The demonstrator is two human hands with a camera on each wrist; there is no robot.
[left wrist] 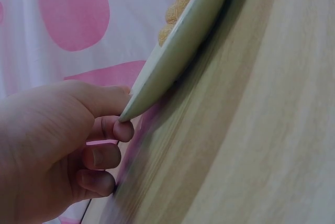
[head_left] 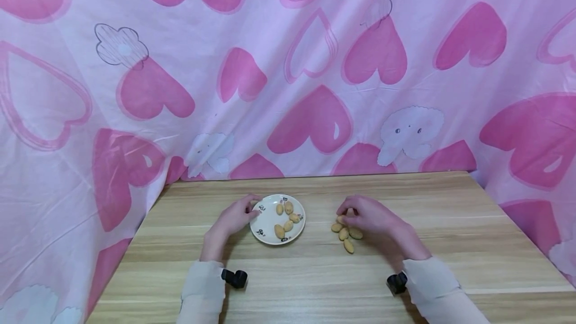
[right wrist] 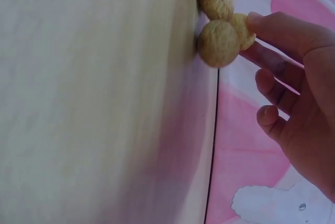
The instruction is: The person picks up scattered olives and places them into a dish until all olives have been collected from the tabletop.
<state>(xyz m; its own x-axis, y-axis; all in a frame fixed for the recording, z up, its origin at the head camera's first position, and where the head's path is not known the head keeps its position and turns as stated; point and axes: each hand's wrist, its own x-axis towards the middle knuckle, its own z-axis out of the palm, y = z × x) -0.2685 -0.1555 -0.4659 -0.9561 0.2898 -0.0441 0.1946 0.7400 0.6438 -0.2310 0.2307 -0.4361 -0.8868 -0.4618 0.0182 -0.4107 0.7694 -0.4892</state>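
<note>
My left hand (head_left: 237, 215) pinches the left rim of a small white plate (head_left: 268, 214), thumb on top and a fingertip beneath, as the left wrist view shows. The plate has dark printed motifs and bears several tan, wrinkled-shelled nuts (head_left: 279, 232), mostly on its right half. To the right, my right hand (head_left: 371, 215) reaches over a small cluster of the same nuts (head_left: 348, 246) on the table. In the right wrist view, its thumb and forefinger pinch one nut (right wrist: 242, 30), close behind a rounder-looking nut (right wrist: 218, 44). The other fingers are loosely bent.
The wood-grain table (head_left: 288, 284) extends around the plate and nuts. A pink and white heart-patterned cloth (head_left: 310, 119) hangs along the table's back edge and the sides. Small black cameras (head_left: 236, 279) are strapped to both wrists over pale sleeves.
</note>
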